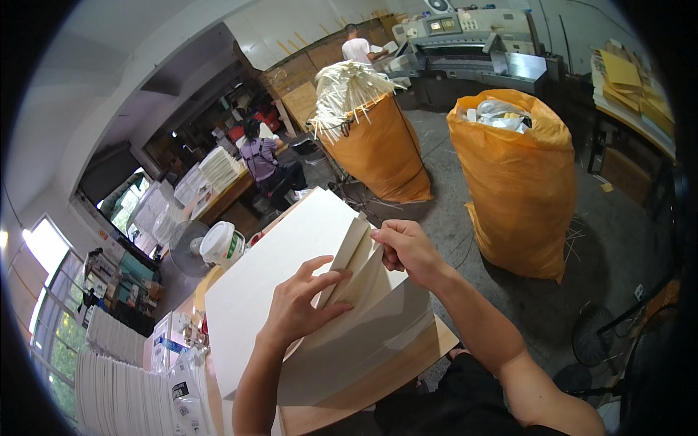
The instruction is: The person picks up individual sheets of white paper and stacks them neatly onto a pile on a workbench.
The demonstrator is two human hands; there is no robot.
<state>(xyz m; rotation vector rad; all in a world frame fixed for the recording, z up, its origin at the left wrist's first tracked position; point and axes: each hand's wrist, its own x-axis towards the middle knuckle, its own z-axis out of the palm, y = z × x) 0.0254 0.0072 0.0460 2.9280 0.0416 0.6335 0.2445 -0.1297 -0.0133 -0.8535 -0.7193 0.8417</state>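
Note:
A tall stack of large white paper sheets (283, 254) stands on the wooden table in front of me. At its near right side, several sheets (356, 280) are bent up and fanned apart from the pile. My right hand (408, 253) is closed in a pinch on the far corner of these raised sheets. My left hand (299, 299) rests against their edges, fingers curved and spread apart, the thumb lying on the bent paper. Its fingers are not wrapped round anything.
Beyond the table stand two orange sacks (520, 196), one heaped with paper strips (352, 91). A white bucket (222, 243) and fan (187, 247) are on the left, above paper piles (120, 392). Two people (263, 156) sit or stand farther back, near a large cutting machine (465, 54).

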